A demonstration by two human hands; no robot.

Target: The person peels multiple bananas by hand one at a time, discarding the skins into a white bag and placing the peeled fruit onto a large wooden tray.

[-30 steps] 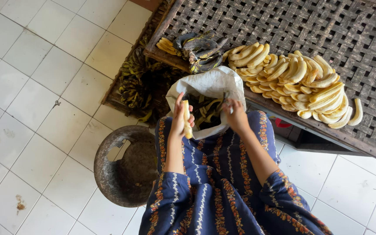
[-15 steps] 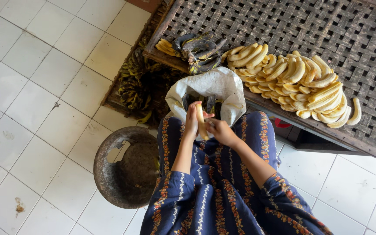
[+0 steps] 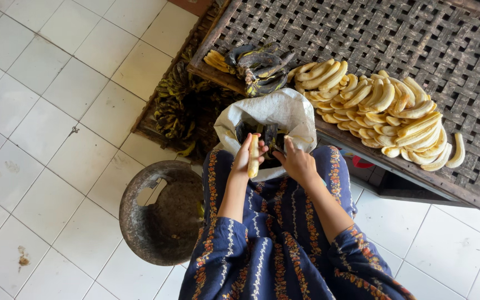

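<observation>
**Peeled banana held over open sack**

Nearest: lap in a dark blue patterned dress (image 3: pixel 273 244) with floral stripes. At near left on the white tiled floor (image 3: pixel 45 133), a round dark metal bowl (image 3: pixel 165 214), worn and stained.

Left hand (image 3: pixel 248 158) has its fingers clamped around a pale yellow peeled banana (image 3: pixel 254 156), held upright just above the lap. Right hand (image 3: pixel 295 162) sits just beside it, fingers together, fingertips at the rim of a white woven plastic sack (image 3: pixel 276 114); whether they grip the rim, cannot tell. Sack mouth is open, dark bananas inside.

Farther: a dark woven lattice rack (image 3: pixel 362 33). On it, a heap of peeled yellow bananas (image 3: pixel 384 108) to the right, and a small cluster of blackened unpeeled bananas (image 3: pixel 259 66) to the left. Far left, beside the rack, a pile of dark banana peels (image 3: pixel 176 105).
</observation>
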